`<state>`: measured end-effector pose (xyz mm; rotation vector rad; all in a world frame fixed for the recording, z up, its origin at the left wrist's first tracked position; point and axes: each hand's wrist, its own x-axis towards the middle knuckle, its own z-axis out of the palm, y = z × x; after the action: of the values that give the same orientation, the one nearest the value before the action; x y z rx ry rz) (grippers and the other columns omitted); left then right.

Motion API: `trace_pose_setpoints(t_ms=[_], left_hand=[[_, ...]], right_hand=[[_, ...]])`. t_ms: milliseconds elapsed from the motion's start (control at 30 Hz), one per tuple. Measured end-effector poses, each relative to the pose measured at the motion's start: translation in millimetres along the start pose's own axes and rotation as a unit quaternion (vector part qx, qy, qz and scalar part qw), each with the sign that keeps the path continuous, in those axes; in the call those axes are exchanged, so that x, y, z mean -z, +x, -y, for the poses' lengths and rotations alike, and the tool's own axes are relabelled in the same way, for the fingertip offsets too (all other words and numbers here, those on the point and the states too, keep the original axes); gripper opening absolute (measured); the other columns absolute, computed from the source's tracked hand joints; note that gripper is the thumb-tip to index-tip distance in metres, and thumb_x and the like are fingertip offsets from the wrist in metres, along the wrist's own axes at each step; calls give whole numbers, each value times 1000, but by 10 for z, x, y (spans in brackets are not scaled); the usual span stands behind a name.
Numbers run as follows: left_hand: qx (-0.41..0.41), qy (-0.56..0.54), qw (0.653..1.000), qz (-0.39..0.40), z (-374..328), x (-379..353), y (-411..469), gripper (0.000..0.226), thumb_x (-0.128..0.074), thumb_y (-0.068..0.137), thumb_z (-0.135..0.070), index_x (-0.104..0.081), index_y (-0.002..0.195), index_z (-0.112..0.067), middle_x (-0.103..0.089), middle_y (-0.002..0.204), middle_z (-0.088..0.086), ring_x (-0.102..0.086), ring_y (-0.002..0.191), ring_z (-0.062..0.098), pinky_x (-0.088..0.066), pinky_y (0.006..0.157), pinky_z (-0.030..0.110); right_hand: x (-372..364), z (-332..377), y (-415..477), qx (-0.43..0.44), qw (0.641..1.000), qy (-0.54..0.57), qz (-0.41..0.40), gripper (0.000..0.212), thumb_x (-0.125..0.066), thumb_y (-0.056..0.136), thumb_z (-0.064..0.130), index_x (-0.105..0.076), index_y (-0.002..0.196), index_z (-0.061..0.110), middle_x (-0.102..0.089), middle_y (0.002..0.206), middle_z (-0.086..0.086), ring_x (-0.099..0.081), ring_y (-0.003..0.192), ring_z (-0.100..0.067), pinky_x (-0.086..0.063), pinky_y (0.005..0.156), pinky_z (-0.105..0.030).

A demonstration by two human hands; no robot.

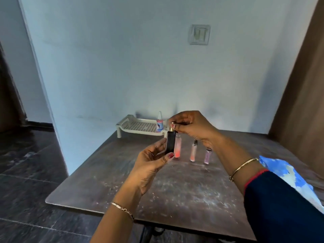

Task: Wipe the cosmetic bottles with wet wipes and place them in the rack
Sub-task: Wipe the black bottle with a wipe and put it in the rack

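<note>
**Dark table, blue wall: one bottle racked, four to go**

We're over a dark, dusty-looking table (175, 193) against a pale blue wall (122, 67), and the action is right up close. The left hand (149, 165) grips the black bottle (170, 143) upright, thumb on its lower front and fingers curled round behind. Just above those fingers, the right hand (191, 127) pinches the bottle's gold top (172, 124) between thumb and forefinger. No wipe shows in either hand, so by my read this bottle has not been wiped yet. The blue-and-white pack (287, 174) out beyond the right forearm looks like the wipes (I can't read any label).

Just behind the left fingertips stands a pink bottle (178, 148), nearly touching the black one from this angle. Below the right hand's fingers wait a peach tube (193, 152) and, just beside it, a purple tube (207, 156), all three upright on the table.

Further back, beyond both hands, sits the cream rack (133, 126) by the wall. One small white-and-pink bottle (159, 122) appears to stand at its right end, close behind the right fingertips.

So, my call: one bottle placed, one in hand, three waiting. Early going!
</note>
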<state>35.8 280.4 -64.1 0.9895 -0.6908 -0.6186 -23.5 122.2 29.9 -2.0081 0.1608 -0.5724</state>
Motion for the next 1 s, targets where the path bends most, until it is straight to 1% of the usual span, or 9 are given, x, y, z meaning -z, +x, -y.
trace_pose_setpoints(t_ms=[67, 167, 267, 400, 533, 633, 767, 900, 1000], left_hand=[[-1, 30, 1000, 1, -140, 156, 141, 56, -71, 71, -3, -58, 125, -10, -67, 120, 3, -60, 116, 15, -46, 99, 31], [0, 101, 995, -4, -315, 375, 480, 52, -72, 78, -7, -56, 127, -13, -67, 121, 0, -60, 115, 13, -47, 98, 30], [-10, 181, 982, -43, -460, 535, 913, 49, -69, 85, -14, -51, 131, -13, -67, 116, 2, -66, 105, 15, -50, 95, 32], [-15, 304, 949, -84, -617, 689, 1439, 40, -59, 93, -24, -48, 131, -17, -64, 109, 2, -67, 90, 15, -55, 85, 31], [0, 406, 911, -68, -524, 939, 1877, 34, -58, 93, -28, -52, 126, -20, -64, 106, 1, -66, 96, 21, -53, 88, 38], [6, 446, 893, -61, -352, 1118, 2159, 33, -61, 91, -28, -56, 122, -18, -67, 109, 3, -64, 99, 19, -51, 93, 41], [25, 475, 878, -58, -172, 1290, 2462, 34, -62, 90, -26, -56, 123, -18, -70, 110, 3, -66, 96, 21, -52, 91, 42], [29, 518, 854, -38, -17, 1398, 2660, 35, -61, 91, -26, -55, 125, -15, -70, 111, 4, -65, 99, 20, -49, 93, 38], [31, 544, 838, -24, 104, 1494, 2756, 37, -62, 90, -26, -58, 125, -14, -70, 112, 4, -65, 102, 19, -47, 98, 42]], right_hand=[[-63, 64, 276, 7, 1000, -21, 12, 19, -71, 79, -6, -70, 95, 5, -71, 85, -2, -67, 78, -6, -55, 73, -17], [-185, 170, 717, 37, 996, -79, 18, 18, -72, 79, -5, -71, 92, 6, -71, 85, -6, -68, 83, -16, -55, 84, -28], [-317, 245, 1130, 62, 984, -165, 22, 18, -70, 80, -4, -71, 89, 12, -73, 89, -6, -69, 88, -18, -53, 91, -34], [-439, 210, 1563, 81, 972, -220, 9, 18, -67, 80, -1, -72, 89, 14, -73, 92, -1, -68, 89, -16, -53, 89, -35], [-451, -105, 1911, 70, 957, -280, 6, 17, -67, 83, 7, -71, 84, 24, -73, 95, 2, -67, 92, -17, -51, 90, -40], [-449, -370, 2132, 58, 937, -344, 10, 12, -66, 85, 18, -71, 88, 28, -72, 99, 9, -64, 99, -15, -39, 95, -37], [-511, -635, 2356, 53, 924, -379, 2, 19, -60, 87, 15, -71, 94, 29, -72, 99, 10, -62, 101, -13, -23, 87, -33], [-552, -838, 2505, 46, 909, -413, 12, 20, -57, 89, 14, -69, 93, 30, -70, 100, 10, -61, 100, -12, -19, 83, -33], [-551, -962, 2561, 39, 897, -439, 28, 23, -55, 90, 13, -69, 95, 30, -70, 103, 11, -60, 101, -13, -19, 83, -34]])
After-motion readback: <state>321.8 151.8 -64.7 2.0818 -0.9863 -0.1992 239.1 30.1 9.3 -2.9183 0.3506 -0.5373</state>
